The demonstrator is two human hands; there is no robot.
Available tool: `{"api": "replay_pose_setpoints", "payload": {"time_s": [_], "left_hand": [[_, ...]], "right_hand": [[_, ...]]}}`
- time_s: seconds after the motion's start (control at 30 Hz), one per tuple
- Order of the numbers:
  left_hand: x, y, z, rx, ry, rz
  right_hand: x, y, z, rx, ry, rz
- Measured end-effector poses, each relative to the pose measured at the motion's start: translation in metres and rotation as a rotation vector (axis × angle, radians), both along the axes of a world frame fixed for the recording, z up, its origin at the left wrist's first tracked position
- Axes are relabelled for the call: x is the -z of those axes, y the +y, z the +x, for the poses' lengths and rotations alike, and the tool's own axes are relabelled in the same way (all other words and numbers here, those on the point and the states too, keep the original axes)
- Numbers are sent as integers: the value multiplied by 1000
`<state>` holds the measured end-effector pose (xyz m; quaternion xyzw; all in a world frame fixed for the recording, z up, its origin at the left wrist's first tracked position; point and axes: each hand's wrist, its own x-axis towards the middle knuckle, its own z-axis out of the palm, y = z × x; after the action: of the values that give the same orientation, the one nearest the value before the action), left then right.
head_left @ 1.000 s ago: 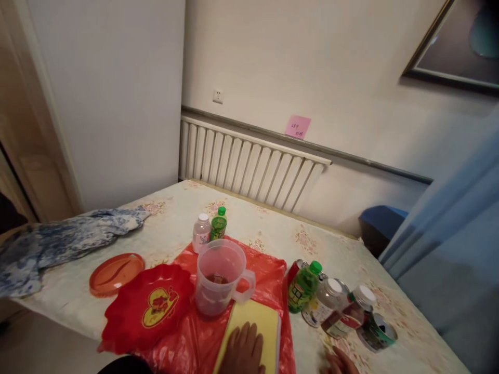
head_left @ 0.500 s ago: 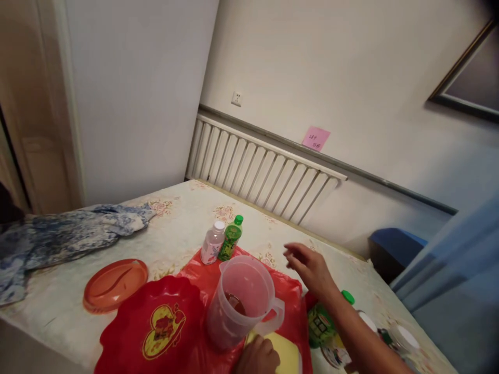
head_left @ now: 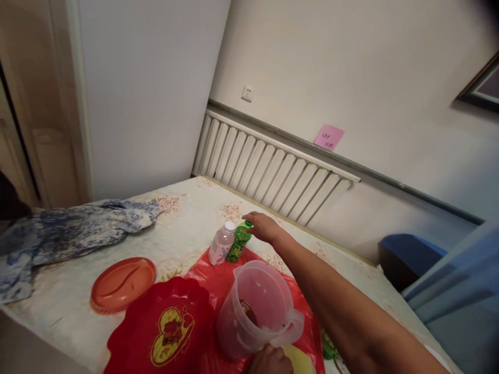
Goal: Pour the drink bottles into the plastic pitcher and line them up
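Note:
My right hand [head_left: 262, 226] reaches across the table and its fingers close around the green cap of a small green bottle [head_left: 238, 244]. A small pinkish bottle with a white cap [head_left: 221, 243] stands right beside it on the left. Nearer to me stands a clear plastic jug [head_left: 255, 308] with a little dark liquid at the bottom. My left hand [head_left: 271, 361] rests at the bottom edge on a yellow pad [head_left: 300, 362], just below the jug's handle.
A red plastic sheet [head_left: 212, 278] lies under the jug. A red scalloped plate [head_left: 159, 327] and an orange lid [head_left: 121, 276] sit left of it. A blue patterned cloth [head_left: 66, 234] lies at the table's left. A radiator [head_left: 268, 171] lines the wall behind.
My right hand has moved from the near right side of the table, past the jug, to the green bottle's cap. The view has shifted, so the bottles at the right are out of sight.

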<state>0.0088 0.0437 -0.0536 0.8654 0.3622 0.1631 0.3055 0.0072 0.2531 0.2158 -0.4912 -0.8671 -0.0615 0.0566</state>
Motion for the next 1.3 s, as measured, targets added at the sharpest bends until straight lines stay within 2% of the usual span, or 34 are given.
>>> {"api": "replay_pose_setpoints", "payload": {"time_s": [0.2,0.37,0.47,0.6,0.77,0.83,0.93,1.1,1.23,1.3], "left_hand": [[-20,-2,-12,33,0,2],[-45,-10,-27,14,-63,-7],[-58,-16,-36,-22,-154,-25],[-65,-23,-39,-44,-291,-106],[-64,-34,-31,-121,-482,-393],[-63,-41,-28,-93,-518,-477],[-64,-48,-28,24,-484,-469],[-78,-49,-35,57,-499,-487],[-91,-47,-39,323,-563,-645],[-92,-47,-42,406,-579,-734]], "right_hand": [[2,-16,16,44,-49,9],[-21,-53,59,141,-15,76],[-42,-89,93,187,5,108],[-65,-152,135,247,38,129],[-78,-229,167,308,61,44],[-79,-254,172,327,60,-33],[-77,-282,173,347,73,-173],[-63,-308,157,320,118,-347],[-49,-315,138,271,152,-412],[-44,-315,132,248,169,-435]]}}
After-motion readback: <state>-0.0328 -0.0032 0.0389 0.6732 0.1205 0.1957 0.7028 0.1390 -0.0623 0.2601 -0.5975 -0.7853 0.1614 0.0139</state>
